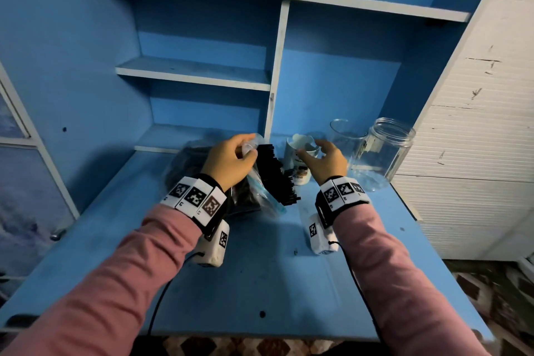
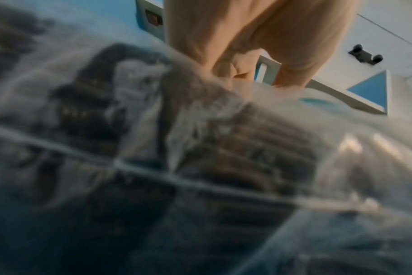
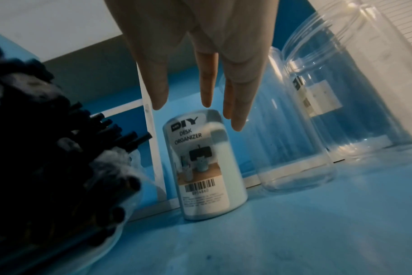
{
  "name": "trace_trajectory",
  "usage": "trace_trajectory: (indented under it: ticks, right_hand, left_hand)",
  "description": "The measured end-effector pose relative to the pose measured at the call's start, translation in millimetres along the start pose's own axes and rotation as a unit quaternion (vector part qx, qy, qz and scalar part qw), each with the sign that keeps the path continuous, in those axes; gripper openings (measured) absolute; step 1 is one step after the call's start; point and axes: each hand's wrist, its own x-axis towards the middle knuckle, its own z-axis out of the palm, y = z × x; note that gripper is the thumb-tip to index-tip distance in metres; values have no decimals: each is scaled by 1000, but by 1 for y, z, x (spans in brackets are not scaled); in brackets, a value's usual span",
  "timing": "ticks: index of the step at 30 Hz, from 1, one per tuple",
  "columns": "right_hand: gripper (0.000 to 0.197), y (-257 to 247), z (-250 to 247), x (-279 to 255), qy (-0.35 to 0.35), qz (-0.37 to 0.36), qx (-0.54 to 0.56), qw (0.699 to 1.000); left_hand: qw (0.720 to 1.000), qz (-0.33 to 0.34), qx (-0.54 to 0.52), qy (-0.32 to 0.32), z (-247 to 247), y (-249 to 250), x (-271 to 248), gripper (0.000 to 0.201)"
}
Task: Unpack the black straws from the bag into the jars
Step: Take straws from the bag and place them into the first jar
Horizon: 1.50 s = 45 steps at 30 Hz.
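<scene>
My left hand (image 1: 235,157) pinches the upper edge of a clear plastic bag (image 1: 261,191) and holds it up off the desk. A bundle of black straws (image 1: 274,175) sticks out of the bag's open side toward the right. In the left wrist view the bag (image 2: 200,167) fills the frame, blurred, with my fingers (image 2: 247,46) gripping its top. My right hand (image 1: 322,157) hovers with straight, spread fingers (image 3: 207,83) above a white labelled jar (image 3: 207,167), holding nothing. The straws (image 3: 47,158) show at the left of the right wrist view.
Two clear empty jars (image 1: 345,144) (image 1: 384,150) stand at the back right of the blue desk (image 1: 260,283), next to the white labelled jar (image 1: 299,159). Blue shelves (image 1: 196,72) rise behind. A white cabinet (image 1: 476,124) borders the right side.
</scene>
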Motion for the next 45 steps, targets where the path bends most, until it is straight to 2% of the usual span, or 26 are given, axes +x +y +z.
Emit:
trace_trajectory:
  ticks: [6, 12, 19, 29, 31, 33, 35, 38, 42, 45]
  right_hand:
    - [62, -7, 5, 5, -11, 13, -46, 999]
    - [62, -4, -2, -1, -21, 5, -33, 999]
    - [67, 16, -27, -16, -56, 11, -10, 998]
    - [69, 31, -60, -30, -81, 9, -44, 996]
    - [65, 24, -59, -33, -47, -19, -61, 997]
    - [54, 13, -56, -38, 14, -74, -55, 996]
    - [41, 0, -50, -43, 33, -135, -36, 990]
    - [34, -15, -36, -49, -44, -194, -34, 979]
    - [41, -24, -14, -54, -164, -164, -31, 972]
    - [40, -29, 3, -58, -197, -164, -24, 966]
  left_hand:
    - [1000, 1, 25, -12, 0, -6, -3, 42]
    - [1000, -9, 11, -18, -2, -10, -1, 43]
    - [1000, -16, 1, -10, 0, -12, -3, 42]
    - [999, -22, 27, -4, 5, -12, -2, 42]
    - [999, -20, 31, -5, 5, -11, -3, 42]
    - [999, -18, 33, -7, 4, -11, -3, 41]
    - [999, -17, 38, -5, 3, -12, -3, 39]
    - [999, -13, 38, -1, 2, -13, -3, 38]
    - [999, -3, 31, 5, -2, -14, -6, 38]
    - [1000, 2, 19, 13, -6, -15, -7, 36]
